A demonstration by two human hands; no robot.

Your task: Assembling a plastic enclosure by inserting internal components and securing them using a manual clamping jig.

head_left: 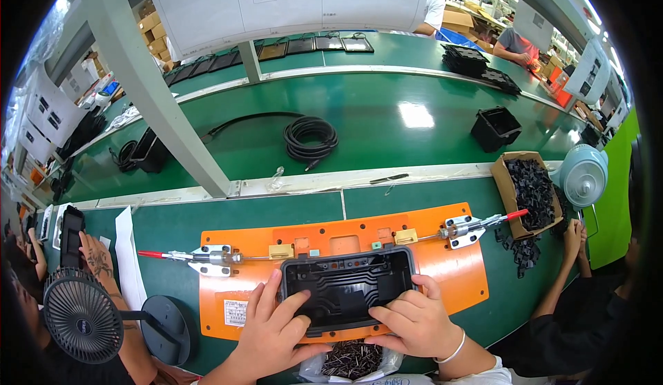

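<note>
A black open plastic housing (349, 294) with ribbed lines on its floor lies on an orange fixture plate (452, 278). My left hand (273, 326) grips its left front corner, fingers spread over the wall and thumb low in front. On the right front corner, my right hand (418, 319) grips the housing, with fingertips over the rim and inside. Toggle clamps with red handles stand at the plate's left (213, 259) and right (461, 232); their rods point at small tan blocks behind the housing. Just below the housing, a clear bag (314, 368) holds many dark screws (352, 359).
A cardboard box (507, 191) of small black parts stands right, with loose parts (523, 254) beside it. A black fan (83, 316) is at left, a light-blue fan (583, 178) at right. Behind lie a coiled cable (311, 138) and black box (496, 129). Co-workers' arms (563, 267) flank me.
</note>
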